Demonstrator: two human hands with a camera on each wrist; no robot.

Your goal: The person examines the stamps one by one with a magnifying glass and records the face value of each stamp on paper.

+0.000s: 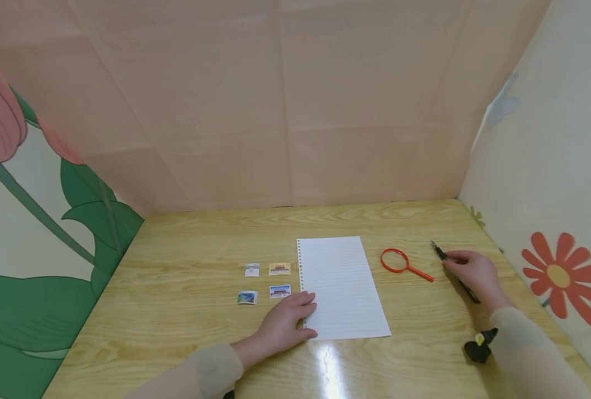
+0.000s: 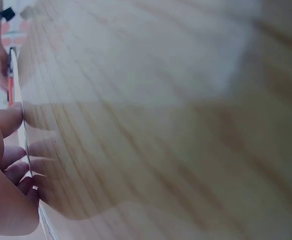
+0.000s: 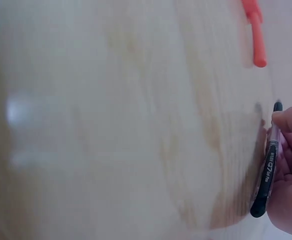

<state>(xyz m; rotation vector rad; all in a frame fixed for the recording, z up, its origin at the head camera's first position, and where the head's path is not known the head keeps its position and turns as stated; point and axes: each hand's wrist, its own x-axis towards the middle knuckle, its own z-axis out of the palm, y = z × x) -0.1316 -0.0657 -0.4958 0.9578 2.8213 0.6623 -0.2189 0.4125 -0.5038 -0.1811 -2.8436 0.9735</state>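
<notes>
A lined sheet of paper [image 1: 342, 288] with punched holes along its left edge lies mid-table. My left hand [image 1: 289, 322] rests on its lower left edge, fingers and thumb spread over the margin; the left wrist view shows the fingertips [image 2: 18, 172] against the sheet's edge. At the right, my right hand [image 1: 474, 275] pinches a black gel pen [image 3: 267, 175] between thumb and fingers, its tip pointing away from me. Whether the pen touches the table is unclear. A red magnifying glass [image 1: 419, 273] lies between paper and pen.
Left of the paper lie several small picture stamps: a pale one [image 1: 252, 270], a yellow one [image 1: 279, 269], a blue-green one [image 1: 247, 297] and a blue one [image 1: 280, 291]. A pink cloth [image 1: 285, 111] hangs behind the wooden table [image 1: 176, 249]. A flowered wall [image 1: 550, 183] borders the right side.
</notes>
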